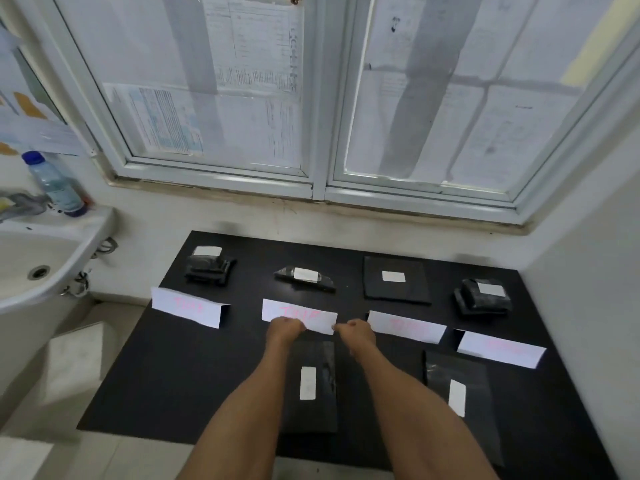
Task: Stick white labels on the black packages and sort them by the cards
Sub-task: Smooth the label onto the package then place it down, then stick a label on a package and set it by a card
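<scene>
Several white folded cards with pink writing stand in a row on the black table (180, 368). My left hand (284, 328) and my right hand (356, 332) each pinch the near edge of the second card (301, 312). Below my hands lies a flat black package (313, 386) with a white label, partly hidden by my left forearm. Another labelled flat package (460, 403) lies to its right. Behind the cards sit labelled black packages: far left (209, 268), middle (304, 278), a flat one (394, 279), and far right (483, 296).
A white sink (41, 268) with a plastic bottle (57, 183) stands to the left of the table. A window (322, 98) covered with papers fills the wall behind. A white wall (588, 271) borders the table on the right.
</scene>
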`<state>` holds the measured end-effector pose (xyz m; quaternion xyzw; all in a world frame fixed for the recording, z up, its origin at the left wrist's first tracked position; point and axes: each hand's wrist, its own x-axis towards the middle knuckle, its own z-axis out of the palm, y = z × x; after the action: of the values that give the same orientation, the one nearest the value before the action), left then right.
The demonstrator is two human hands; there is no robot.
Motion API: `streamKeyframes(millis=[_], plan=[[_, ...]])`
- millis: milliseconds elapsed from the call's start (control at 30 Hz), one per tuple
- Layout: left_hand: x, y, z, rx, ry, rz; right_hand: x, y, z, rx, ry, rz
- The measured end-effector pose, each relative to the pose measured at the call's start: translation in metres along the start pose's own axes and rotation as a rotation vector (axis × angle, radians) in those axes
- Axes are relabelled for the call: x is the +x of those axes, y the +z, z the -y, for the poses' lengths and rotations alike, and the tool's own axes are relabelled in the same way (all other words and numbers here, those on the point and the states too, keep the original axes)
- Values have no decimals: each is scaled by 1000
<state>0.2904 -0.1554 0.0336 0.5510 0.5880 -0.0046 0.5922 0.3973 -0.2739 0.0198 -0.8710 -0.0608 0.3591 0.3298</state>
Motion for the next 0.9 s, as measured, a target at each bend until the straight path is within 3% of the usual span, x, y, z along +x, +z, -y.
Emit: streamKeyframes(millis=[267, 567, 733, 900], plan=[[21, 4, 91, -3, -206, -87, -14, 35, -55, -20, 137, 119], [-11, 9, 89, -165, -256, -59, -21, 59, -65, 117, 266, 84], [4, 4, 84, -108, -244, -63, -18, 58, -64, 274, 340, 133], [4, -7, 67, -26, -198, 48, -24, 50, -67, 278, 347, 93]])
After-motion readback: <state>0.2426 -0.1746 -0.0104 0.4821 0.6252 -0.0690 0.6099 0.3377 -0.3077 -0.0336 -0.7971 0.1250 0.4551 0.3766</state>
